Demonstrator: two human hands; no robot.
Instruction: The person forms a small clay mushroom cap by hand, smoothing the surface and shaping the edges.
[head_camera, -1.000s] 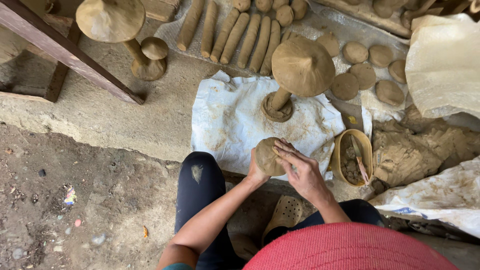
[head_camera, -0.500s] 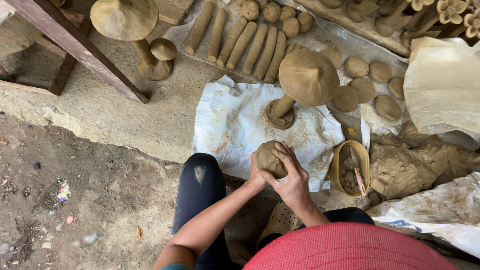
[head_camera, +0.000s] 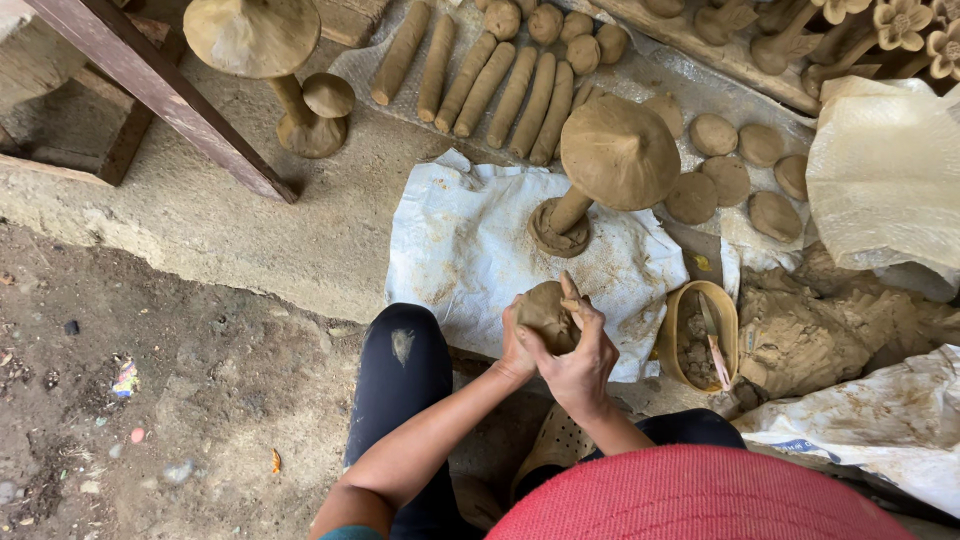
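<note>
A brown lump of clay sits between both my hands, just above my knees. My left hand cups it from the left side and below. My right hand wraps over it from the right, fingers pressed on its top. In front of the hands a clay mushroom stands upright on a stained white sheet.
Clay rolls and flat clay discs lie at the back. A second clay mushroom stands back left beside a wooden beam. A small tub with a tool, a clay heap and plastic sheeting are on the right.
My right hand has shifted from stroking the lump's right side to closing over its top. Both hands with the clay sit slightly lower in view.
</note>
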